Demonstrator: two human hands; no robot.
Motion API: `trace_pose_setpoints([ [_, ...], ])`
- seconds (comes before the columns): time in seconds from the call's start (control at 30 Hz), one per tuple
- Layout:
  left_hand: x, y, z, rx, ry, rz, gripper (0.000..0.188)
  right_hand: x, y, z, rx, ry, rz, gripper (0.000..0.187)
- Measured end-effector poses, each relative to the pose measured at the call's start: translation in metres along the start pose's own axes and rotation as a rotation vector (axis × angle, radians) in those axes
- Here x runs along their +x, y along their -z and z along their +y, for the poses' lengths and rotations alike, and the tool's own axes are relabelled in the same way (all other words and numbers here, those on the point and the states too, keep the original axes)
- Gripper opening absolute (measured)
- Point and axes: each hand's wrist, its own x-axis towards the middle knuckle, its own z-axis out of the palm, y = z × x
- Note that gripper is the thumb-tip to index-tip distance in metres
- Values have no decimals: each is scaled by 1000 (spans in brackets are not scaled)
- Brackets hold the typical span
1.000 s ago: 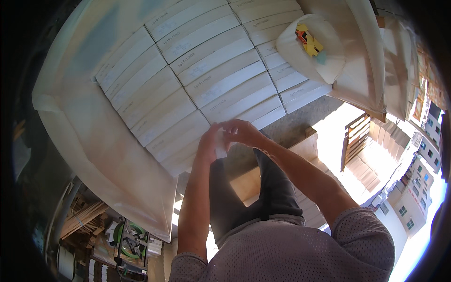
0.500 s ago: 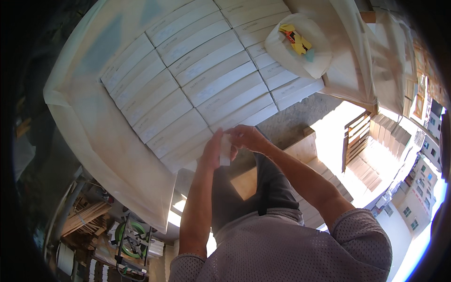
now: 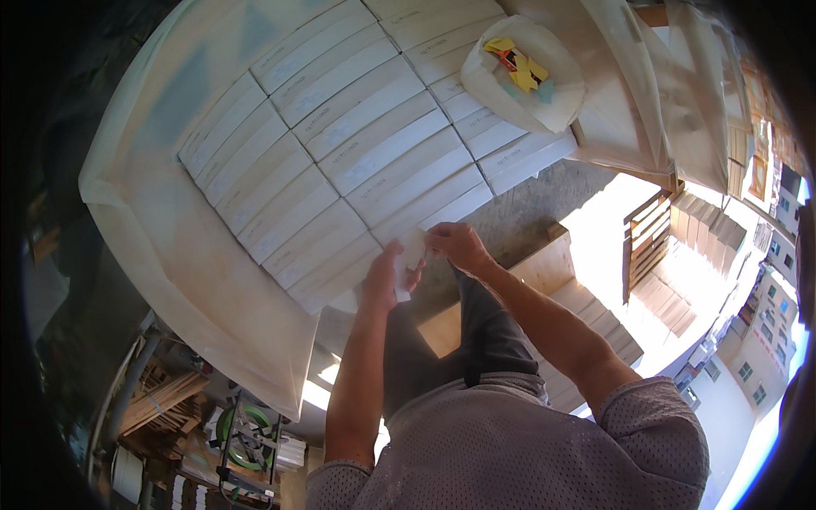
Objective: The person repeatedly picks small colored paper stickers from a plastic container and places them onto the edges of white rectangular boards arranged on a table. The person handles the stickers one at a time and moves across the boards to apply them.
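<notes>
Below the head camera, near the middle of the view, the person's left hand (image 3: 382,276) and right hand (image 3: 455,245) meet over a small pale flat piece of paper or card (image 3: 410,259), which they hold between them: the left hand's grip is closed on its lower edge and the right hand's grip is pinched on its upper edge. What kind of sheet it is cannot be told. That piece sits just at the near edge of a large stack of long pale rectangular boxes (image 3: 340,161), laid side by side in rows and resting on a wide sheet of whitish plastic film (image 3: 170,246) that spreads out past the stack to the left and hangs down over its side. On the far right corner of the stack lies a crumpled white plastic bag (image 3: 531,81) with yellow and red items showing inside it. Beyond it, more translucent plastic wrapping (image 3: 646,93) covers another stack. Beside the right forearm stands a bare wooden pallet (image 3: 650,229) in bright sunlight, with pale slabs near it. At the lower left, well apart from the hands, a green reel on a dark frame (image 3: 251,429) stands beside a bundle of thin wooden strips (image 3: 161,399).
</notes>
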Motion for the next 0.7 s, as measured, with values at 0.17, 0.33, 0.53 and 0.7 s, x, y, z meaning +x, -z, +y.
trace_pose_setpoints([
  [0.17,-2,7,-9,178,-41,-26,27,4,6,24,-188,147,-116,12],
  [0.33,-2,8,-19,371,-92,4,21,1,2,33,-625,627,-181,10],
  [0.53,-12,11,-8,268,-106,-5,20,-7,2,19,358,-148,-288,23],
  [0.7,-18,15,0,356,-120,-30,23,-6,-3,14,417,-175,-333,23],
])
